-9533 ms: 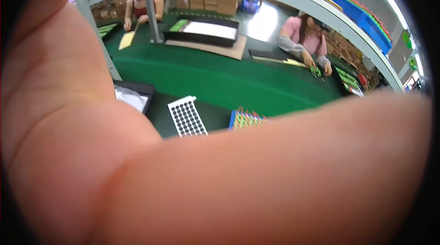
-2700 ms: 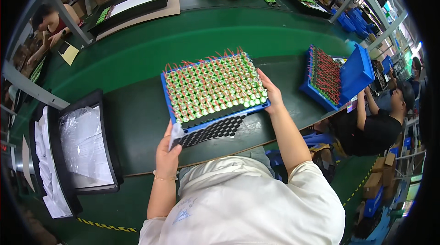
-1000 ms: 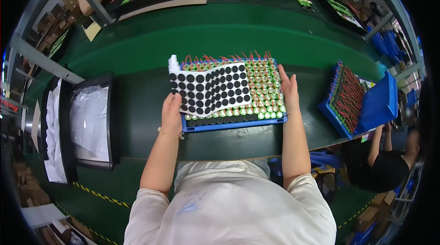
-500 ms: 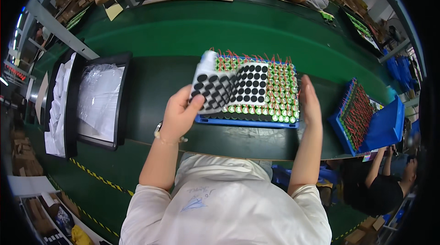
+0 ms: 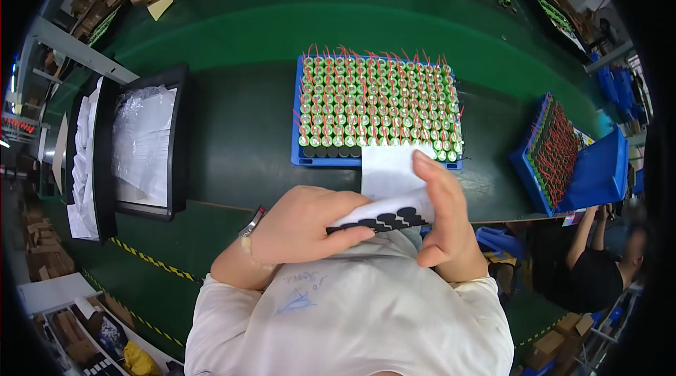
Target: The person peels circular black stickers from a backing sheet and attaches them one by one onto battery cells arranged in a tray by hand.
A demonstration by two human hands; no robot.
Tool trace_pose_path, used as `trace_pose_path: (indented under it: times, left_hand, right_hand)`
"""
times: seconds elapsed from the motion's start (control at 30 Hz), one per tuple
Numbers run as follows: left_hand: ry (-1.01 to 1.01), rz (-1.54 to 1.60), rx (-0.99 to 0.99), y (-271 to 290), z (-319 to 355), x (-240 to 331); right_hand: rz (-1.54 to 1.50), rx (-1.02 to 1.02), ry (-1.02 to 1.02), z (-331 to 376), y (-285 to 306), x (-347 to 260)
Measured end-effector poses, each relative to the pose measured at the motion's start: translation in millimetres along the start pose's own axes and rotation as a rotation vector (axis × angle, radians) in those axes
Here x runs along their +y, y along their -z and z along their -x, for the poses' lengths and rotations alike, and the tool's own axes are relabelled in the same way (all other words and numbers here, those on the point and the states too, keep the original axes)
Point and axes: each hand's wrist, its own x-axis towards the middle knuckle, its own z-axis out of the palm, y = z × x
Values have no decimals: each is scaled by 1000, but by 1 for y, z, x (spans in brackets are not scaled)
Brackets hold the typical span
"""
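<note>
Both hands are drawn in close to the chest, just in front of the near edge of the green tabletop (image 5: 232, 31). The left hand (image 5: 303, 224) lies palm down with its fingers curled, pinching the near end of a white sheet (image 5: 389, 186) that carries rows of black round stickers. The right hand (image 5: 445, 217) stands on edge, fingers straight and together, thumb tucked under, pressed flat against the right side of the same sheet. The sheet is folded, with its plain white back rising toward the tray and its dotted face showing along the lower fold between the two hands.

Half a second ago the left hand held the sheet raised and curled over the left part of the blue tray (image 5: 377, 158), with the right hand resting at the tray's right edge. Now the sheet is clear of the tray top and pulled back to the body, and all the green cells (image 5: 380, 105) with red wire tips are uncovered.

The tray sits square on the tabletop, its near edge just beyond the sheet. To the left a black tray (image 5: 172, 143) holding clear plastic bags stands well apart, with bare dark surface between. To the right a second blue tray (image 5: 598, 168) of cells is tilted at the tabletop's edge, near another person's raised arm (image 5: 581, 232).
</note>
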Motion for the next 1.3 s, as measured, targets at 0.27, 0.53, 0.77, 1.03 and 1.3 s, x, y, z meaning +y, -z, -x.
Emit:
trace_pose_path:
  times: [0.27,0.53,0.77,1.03,1.3]
  left_hand:
    - [78,107,-230,1,7,-23]
    - [225,232,40,-28,4,-53]
    - [462,756,324,-77,9,-95]
    - [242,160,349,-77,3,-103]
    - [269,186,317,-86,2,-111]
  right_hand:
    - [-126,-239,-188,8,-2,-7]
    - [96,-181,-670,42,-24,-6]
    - [11,-46,-915,63,-38,5]
    - [245,-114,-654,57,-30,14]
    - [176,-192,-668,66,-22,14]
